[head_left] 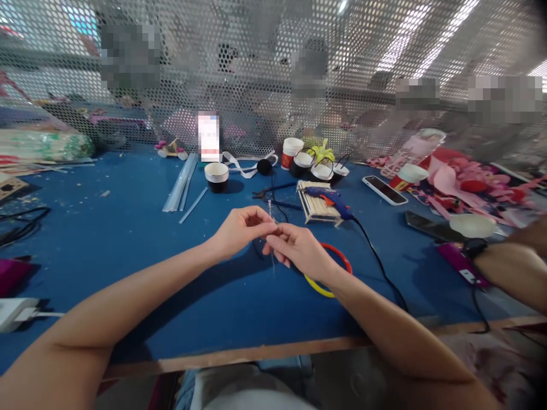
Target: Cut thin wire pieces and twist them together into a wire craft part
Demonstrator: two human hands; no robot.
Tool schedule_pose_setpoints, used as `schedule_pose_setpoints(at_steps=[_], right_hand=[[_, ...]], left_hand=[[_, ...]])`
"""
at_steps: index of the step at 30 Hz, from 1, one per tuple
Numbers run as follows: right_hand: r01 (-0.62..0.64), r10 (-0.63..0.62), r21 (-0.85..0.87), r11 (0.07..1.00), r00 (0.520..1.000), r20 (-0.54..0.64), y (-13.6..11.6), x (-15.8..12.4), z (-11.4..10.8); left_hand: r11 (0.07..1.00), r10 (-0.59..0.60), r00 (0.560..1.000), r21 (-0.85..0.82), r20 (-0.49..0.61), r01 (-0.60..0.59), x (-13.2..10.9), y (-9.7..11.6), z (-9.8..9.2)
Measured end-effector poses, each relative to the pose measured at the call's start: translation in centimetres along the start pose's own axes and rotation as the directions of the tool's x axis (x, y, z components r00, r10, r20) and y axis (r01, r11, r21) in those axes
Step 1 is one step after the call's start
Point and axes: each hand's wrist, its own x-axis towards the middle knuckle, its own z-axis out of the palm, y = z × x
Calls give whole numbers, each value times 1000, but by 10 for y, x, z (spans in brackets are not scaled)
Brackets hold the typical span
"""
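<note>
Over the middle of the blue table, my left hand and my right hand meet with fingertips pinched together. Both are closed on a thin, clear, shiny strand, which sticks up above the fingers and hangs faintly below them; its exact kind cannot be made out. A red and yellow ring lies partly under my right wrist. Just beyond my hands are dark-handled pliers and a blue glue gun resting on a small rack of wooden sticks.
Clear glue sticks and a dark cup lie beyond my left hand. Paper cups and a phone stand or lie further right. The gun's black cable runs to the front edge. Another person's arm reaches in at right.
</note>
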Motion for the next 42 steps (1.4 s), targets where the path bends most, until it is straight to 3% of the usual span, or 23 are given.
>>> schedule_pose_setpoints(at_steps=[3, 6, 8, 11, 15, 18, 20, 22, 23, 25, 26, 27, 29, 31, 33, 35, 38, 42], right_hand=[[8, -9, -15, 1000, 999, -48, 6, 0, -6], [26, -34, -100, 995, 996, -82, 8, -1, -17], [39, -59, -162, 986, 991, -119, 8, -1, -24], [57, -91, -214, 975, 983, -157, 8, 0, -30], [59, -91, -176, 983, 980, -177, 10, 2, -31], [85, -94, -44, 995, 962, -256, 14, 4, -33], [117, -104, 24, 993, 943, -315, 17, 5, -36], [133, -109, 42, 990, 927, -359, 19, 6, -39], [134, -110, 40, 990, 922, -372, 19, 6, -39], [135, -111, 36, 990, 920, -376, 19, 7, -39], [131, -108, 38, 991, 924, -366, 18, 6, -38], [124, -100, 45, 991, 931, -350, 17, 6, -37], [102, -78, 64, 993, 947, -311, 15, 5, -33], [86, -62, 76, 993, 959, -276, 13, 4, -29], [93, -70, 79, 993, 963, -260, 11, 2, -25], [108, -83, 88, 990, 965, -247, 10, 0, -22], [100, -74, 123, 987, 977, -200, 9, -2, -19], [73, -48, 132, 989, 982, -181, 7, -1, -15]], left_hand=[[998, 5, 999, 60, 51, -8, 2, -5, -2], [957, 22, 981, 281, 195, -78, 7, -8, -17], [821, 52, 934, 517, 355, -242, 12, -13, -28], [611, 62, 846, 651, 529, -452, 16, -24, -36], [525, 17, 832, 703, 554, -479, 15, -39, -31], [563, 31, 845, 689, 534, -456, 16, -37, -30], [670, 101, 891, 631, 444, -390, 20, -26, -38], [817, 237, 956, 496, 175, -293, 26, -10, -53], [871, 317, 948, 395, 4, -293, 29, -1, -61], [901, 433, 853, 162, -292, -402, 31, 18, -75], [873, 476, 793, 95, -380, -478, 30, 26, -79], [858, 499, 773, 96, -391, -505, 26, 34, -80], [848, 524, 799, 267, -294, -458, 13, 46, -72], [809, 436, 896, 473, -86, -349, 0, 51, -57], [713, 335, 935, 617, 116, -332, -9, 50, -40], [612, 302, 926, 698, 227, -371, -13, 45, -29], [498, 367, 886, 745, 283, -444, -11, 39, -24], [458, 466, 838, 732, 286, -504, -8, 37, -25]])
